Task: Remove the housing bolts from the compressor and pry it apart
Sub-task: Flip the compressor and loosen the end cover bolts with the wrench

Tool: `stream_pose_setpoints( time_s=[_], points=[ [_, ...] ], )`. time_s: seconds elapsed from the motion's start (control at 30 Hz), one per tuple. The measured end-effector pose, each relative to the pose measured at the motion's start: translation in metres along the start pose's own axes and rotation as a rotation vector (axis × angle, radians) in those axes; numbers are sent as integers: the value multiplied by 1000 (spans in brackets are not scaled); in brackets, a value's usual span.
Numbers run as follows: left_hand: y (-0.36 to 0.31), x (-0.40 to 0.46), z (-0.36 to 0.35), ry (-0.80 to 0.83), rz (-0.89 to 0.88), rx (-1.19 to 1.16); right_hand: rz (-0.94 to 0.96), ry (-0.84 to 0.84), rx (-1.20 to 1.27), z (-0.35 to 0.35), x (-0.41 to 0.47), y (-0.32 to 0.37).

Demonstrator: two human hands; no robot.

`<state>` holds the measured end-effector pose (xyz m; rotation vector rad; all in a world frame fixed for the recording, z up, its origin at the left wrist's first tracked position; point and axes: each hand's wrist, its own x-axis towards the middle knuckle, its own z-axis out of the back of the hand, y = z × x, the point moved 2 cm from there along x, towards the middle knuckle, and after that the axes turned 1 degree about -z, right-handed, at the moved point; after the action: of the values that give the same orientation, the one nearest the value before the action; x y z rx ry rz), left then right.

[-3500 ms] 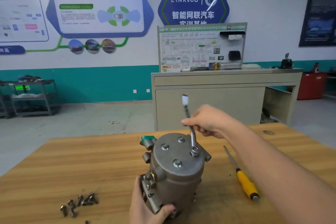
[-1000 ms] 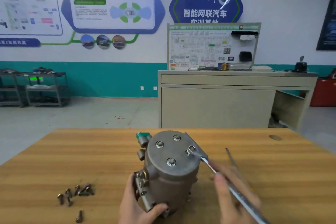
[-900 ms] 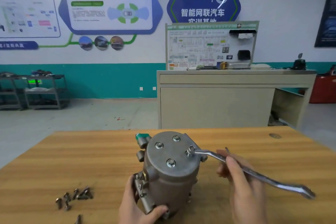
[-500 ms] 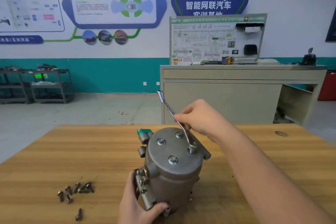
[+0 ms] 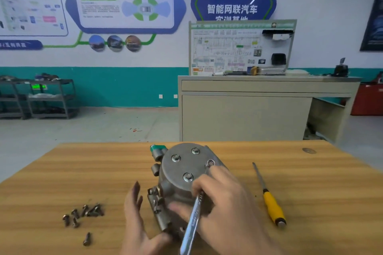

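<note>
the compressor stands on the wooden surface. the right hand has its grip around a wrench. the left hand is wide, fingers straight, beside the compressor.

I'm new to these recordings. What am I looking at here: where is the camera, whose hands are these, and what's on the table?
The camera sits on a person's head, looking down at their own hands. A metal compressor stands on a wooden table. The right hand grips a wrench that reaches toward the bolts on top. The left hand is open beside the compressor; contact is unclear. Loose bolts lie at left, and a yellow-handled screwdriver at right.
</note>
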<state>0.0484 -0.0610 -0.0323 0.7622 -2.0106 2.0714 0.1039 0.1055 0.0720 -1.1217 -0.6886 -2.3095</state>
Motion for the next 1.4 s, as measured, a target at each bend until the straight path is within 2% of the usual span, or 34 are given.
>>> stream_pose_setpoints(
  time_s=[0.1,0.17,0.2,0.27,0.3,0.37,0.43,0.57,0.7,0.83,0.97,1.03,1.1,1.17,1.23,1.3,1.4],
  points=[
    [-51,-3,15,-176,-340,116,-94,-120,280,4,-22,-20],
    [-81,6,12,-77,-555,239,-177,-157,481,5,-32,-29],
    [-101,15,2,58,-613,336,-235,-181,582,5,-35,-32],
    [-122,29,-23,349,-647,623,-380,-220,771,0,-36,-37],
    [-124,35,-32,435,-655,739,-440,-227,856,-4,-35,-38],
    [-123,45,-47,529,-592,840,-511,-226,1053,-11,-32,-41],
    [-124,48,-52,559,-552,779,-553,-246,1198,-12,-29,-43],
    [-119,53,-49,480,-562,676,-592,-316,1322,-9,-22,-38],
    [-116,53,-50,410,-518,667,-549,-492,1396,4,-12,-30],
    [-114,54,-49,393,-473,678,-614,-633,1329,2,-16,-17],
    [-112,53,-48,361,-372,698,-766,-792,1246,-18,-33,-3],
    [-117,56,-45,273,-244,588,-811,-779,1211,-25,-38,-1],
    [-122,63,-39,183,-137,381,-833,-754,1197,-30,-39,-1],
    [-126,71,-25,72,-111,188,-818,-728,1192,-29,-34,0],
    [-120,78,2,-60,-127,130,-789,-705,1191,-25,-29,3],
    [-99,83,37,-168,-122,284,-766,-695,1209,-24,-28,6],
    [-46,83,90,-261,22,737,-752,-667,1246,-25,-31,7]
  ],
)
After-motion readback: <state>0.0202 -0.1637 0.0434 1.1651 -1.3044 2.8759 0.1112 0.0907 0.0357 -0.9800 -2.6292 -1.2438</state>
